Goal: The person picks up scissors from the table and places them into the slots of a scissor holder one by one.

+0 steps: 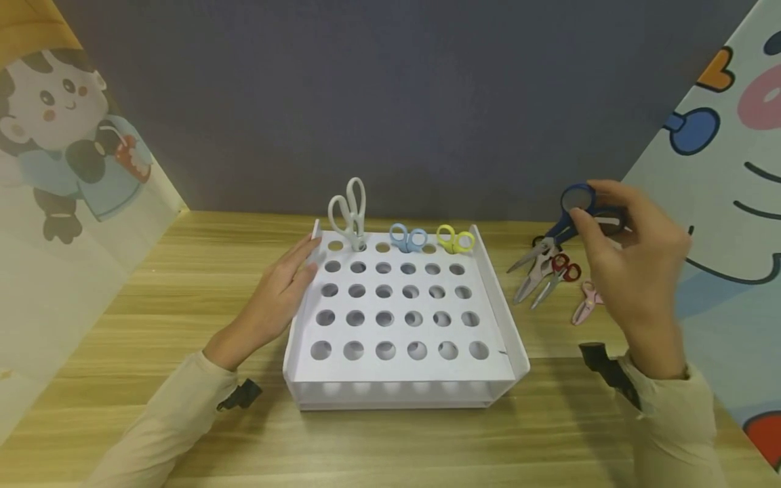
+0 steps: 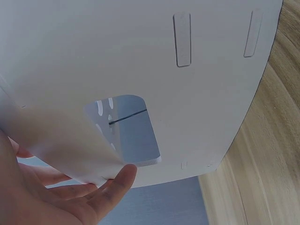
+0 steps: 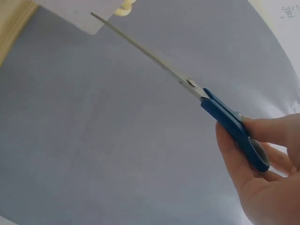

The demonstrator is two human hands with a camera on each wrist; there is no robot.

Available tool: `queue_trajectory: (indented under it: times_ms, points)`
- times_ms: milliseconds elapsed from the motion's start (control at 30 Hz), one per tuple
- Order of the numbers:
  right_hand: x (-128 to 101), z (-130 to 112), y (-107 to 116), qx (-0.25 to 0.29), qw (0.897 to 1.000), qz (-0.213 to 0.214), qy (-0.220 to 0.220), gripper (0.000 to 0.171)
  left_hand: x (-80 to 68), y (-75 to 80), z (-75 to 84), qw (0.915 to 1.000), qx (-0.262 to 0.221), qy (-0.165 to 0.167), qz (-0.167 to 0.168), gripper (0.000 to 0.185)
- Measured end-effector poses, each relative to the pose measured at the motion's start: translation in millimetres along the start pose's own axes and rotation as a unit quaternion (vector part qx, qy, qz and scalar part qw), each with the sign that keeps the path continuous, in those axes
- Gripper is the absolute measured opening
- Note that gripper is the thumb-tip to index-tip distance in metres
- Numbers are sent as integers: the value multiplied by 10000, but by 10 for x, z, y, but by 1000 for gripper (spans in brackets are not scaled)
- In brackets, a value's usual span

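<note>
A white rack (image 1: 399,369) with rows of round holes stands on the table. My left hand (image 1: 271,298) grips its left side wall near the back; in the left wrist view the thumb (image 2: 117,187) lies on the wall's outer face beneath a cut-out. To the right of the rack, my right hand (image 1: 641,257) holds blue-handled scissors (image 3: 227,117) up by the handles, blades pointing down and left. White scissors (image 1: 356,217), light blue scissors (image 1: 407,244) and yellow scissors (image 1: 454,244) stand handles-up in the rack's back row.
Below the raised scissors, red-handled scissors (image 1: 556,274) and pink scissors (image 1: 587,303) lie on the wooden table (image 1: 390,447), among others partly covered. A dark grey panel (image 1: 390,108) closes off the back. Walls with cartoon pictures flank the table.
</note>
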State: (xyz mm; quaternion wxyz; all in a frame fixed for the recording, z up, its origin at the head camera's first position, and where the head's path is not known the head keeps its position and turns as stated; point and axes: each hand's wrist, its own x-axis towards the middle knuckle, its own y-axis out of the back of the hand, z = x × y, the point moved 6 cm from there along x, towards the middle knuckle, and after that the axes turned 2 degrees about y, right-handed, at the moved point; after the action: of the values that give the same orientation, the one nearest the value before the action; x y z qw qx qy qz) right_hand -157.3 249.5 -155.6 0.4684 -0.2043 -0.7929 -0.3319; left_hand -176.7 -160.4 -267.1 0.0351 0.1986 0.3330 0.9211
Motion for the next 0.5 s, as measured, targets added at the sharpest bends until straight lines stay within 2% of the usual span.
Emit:
queue_trajectory:
  times_ms: [267,400,500]
  points:
    - [-31,-336,-3,565,9952,789,91,26,-2,-3,-2,10000,-13,13,-18,47]
    - [-54,-461,-19,1282,9833,1284,112,22,-1,-6,-2,10000,-7,9,-35,48]
    - [-82,-511,-64,1713,9764,1305,170,23,0,-5,2,10000,-14,-3,-30,48]
